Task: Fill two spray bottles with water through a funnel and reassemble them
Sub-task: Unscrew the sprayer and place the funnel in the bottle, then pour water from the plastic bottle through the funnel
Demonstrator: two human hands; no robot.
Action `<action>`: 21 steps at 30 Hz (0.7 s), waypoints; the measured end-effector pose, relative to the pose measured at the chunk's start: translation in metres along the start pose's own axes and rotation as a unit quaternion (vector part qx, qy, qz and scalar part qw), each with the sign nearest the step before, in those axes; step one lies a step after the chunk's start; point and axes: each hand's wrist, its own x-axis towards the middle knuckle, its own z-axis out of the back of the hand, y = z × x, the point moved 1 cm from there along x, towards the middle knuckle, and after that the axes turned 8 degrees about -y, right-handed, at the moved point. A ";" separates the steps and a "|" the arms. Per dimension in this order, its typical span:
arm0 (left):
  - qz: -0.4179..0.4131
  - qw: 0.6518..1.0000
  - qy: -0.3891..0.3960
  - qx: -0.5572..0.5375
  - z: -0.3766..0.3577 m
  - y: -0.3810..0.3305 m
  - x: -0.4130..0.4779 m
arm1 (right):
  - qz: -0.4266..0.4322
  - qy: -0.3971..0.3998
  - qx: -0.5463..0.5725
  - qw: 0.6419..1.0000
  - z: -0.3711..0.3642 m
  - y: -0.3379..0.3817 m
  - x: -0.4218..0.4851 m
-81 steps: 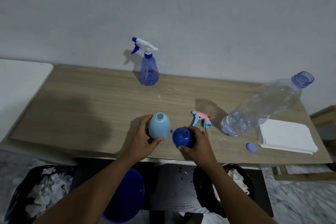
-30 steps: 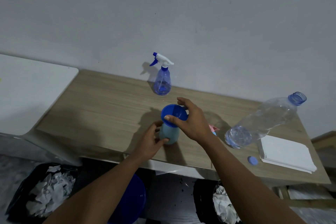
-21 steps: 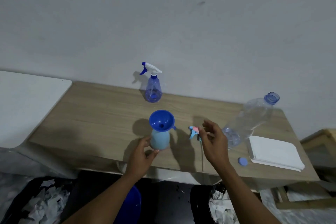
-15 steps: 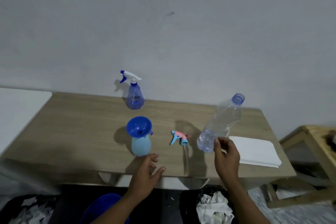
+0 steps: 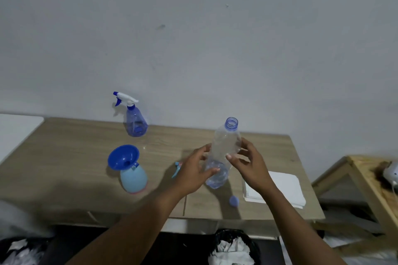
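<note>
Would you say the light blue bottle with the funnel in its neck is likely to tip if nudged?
Probably: the funnel sits wide and off-centre atop the small light blue bottle. No hand steadies it, and it likely is light.

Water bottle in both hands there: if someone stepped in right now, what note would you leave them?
Left hand and right hand: grip on either side of the uncapped water bottle, upright.
Its cap lies on the table.
Funnel sits in the light blue bottle; its pink sprayer head lies beside it.
The purple spray bottle stands assembled at the back.
Left: pour, refit sprayer head; purple bottle's fill unclear.
</note>
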 end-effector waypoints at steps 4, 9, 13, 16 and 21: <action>0.014 0.999 -0.037 -0.012 -0.004 -0.010 -0.001 | 0.026 0.030 0.012 0.999 -0.005 0.002 0.004; 0.029 0.998 -0.058 -0.027 -0.006 -0.021 -0.012 | 0.057 0.054 0.000 0.997 -0.009 0.006 0.001; 0.030 0.996 -0.082 -0.012 -0.006 -0.024 -0.026 | 0.081 0.057 0.002 0.995 -0.014 0.003 0.000; 0.028 0.994 -0.098 -0.040 0.000 -0.024 -0.031 | 0.107 0.041 0.018 0.993 -0.019 0.006 -0.003; -0.024 0.993 -0.111 -0.036 0.028 -0.026 -0.049 | 0.153 0.004 0.048 0.987 -0.040 0.031 -0.016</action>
